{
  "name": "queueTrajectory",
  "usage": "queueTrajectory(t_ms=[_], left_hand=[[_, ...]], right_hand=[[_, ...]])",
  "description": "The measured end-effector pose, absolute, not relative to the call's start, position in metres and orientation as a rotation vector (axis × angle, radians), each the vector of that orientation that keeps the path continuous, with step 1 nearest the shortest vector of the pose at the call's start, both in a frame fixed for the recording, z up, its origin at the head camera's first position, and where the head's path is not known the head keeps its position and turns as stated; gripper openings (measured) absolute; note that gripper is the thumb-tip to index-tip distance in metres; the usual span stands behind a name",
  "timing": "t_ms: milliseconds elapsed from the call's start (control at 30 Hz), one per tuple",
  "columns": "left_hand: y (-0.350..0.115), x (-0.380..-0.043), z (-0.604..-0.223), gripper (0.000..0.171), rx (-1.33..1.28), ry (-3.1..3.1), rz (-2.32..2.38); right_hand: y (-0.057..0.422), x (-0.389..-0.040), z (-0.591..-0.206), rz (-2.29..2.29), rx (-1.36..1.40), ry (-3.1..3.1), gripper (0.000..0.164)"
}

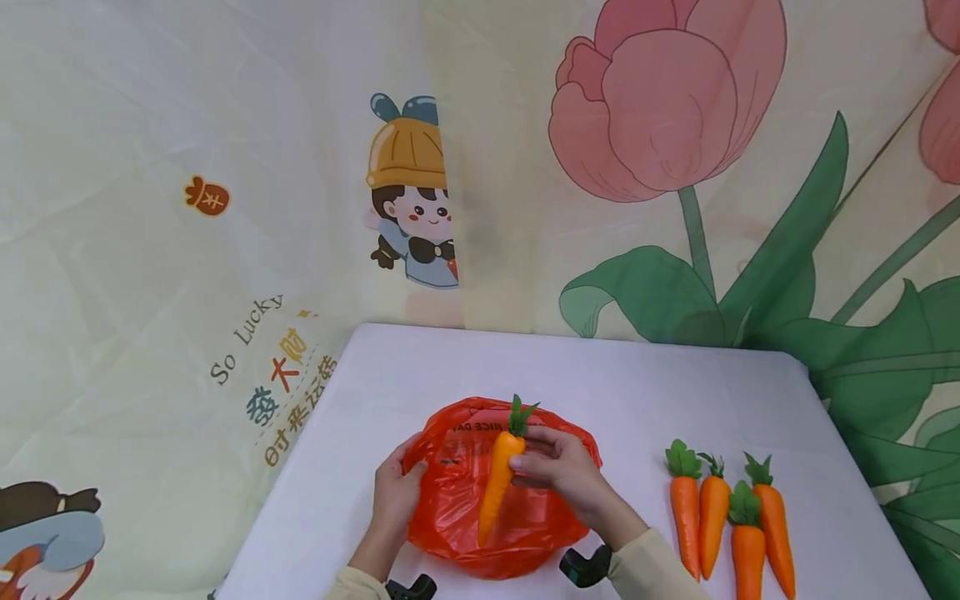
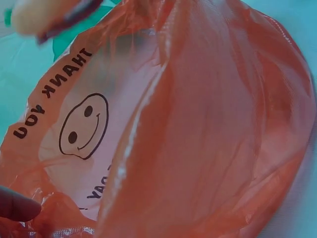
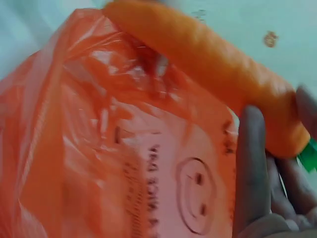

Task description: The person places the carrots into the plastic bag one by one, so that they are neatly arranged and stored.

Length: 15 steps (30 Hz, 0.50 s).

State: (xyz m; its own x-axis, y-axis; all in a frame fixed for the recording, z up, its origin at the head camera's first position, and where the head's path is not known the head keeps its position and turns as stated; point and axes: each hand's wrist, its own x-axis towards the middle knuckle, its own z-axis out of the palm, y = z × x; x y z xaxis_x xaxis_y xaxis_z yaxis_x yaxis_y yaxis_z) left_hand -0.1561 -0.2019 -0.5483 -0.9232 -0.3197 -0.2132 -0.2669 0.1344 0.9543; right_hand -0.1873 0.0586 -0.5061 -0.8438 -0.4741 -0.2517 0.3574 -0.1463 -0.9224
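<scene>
1. Four loose carrots [image 1: 716,512] lie bunched near the table's [image 1: 645,387] right edge, leafy tops toward the far edge.
2. Left hand [image 1: 396,492]: thumb and fingers pinching the left rim of a crinkly red bag [image 1: 450,517], which sits between the table's left and right edges.
3. Right hand [image 1: 566,475]: fingers and thumb clamped on another carrot [image 1: 495,487], over the bag's open mouth.
4. Past the far edge, a tulip-print backdrop [image 1: 660,108].
</scene>
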Motion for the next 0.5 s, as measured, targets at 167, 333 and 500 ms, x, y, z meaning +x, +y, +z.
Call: queueTrajectory(t_ms=[167, 333, 500], left_hand=[[-0.201, -0.158, -0.549, 0.047, 0.588, -2.331, -1.954], [-0.200, -0.158, -0.547, 0.046, 0.589, -2.332, -1.958], [-0.198, -0.158, -0.547, 0.046, 0.606, -2.343, -1.967]], right_hand=[[0.030, -0.194, -0.523, -2.043, -0.088, 1.651, 0.060], [0.008, -0.201, -0.542, -1.998, -0.029, 1.711, 0.060], [-0.007, -0.207, -0.557, -1.952, 0.050, 1.750, 0.055]])
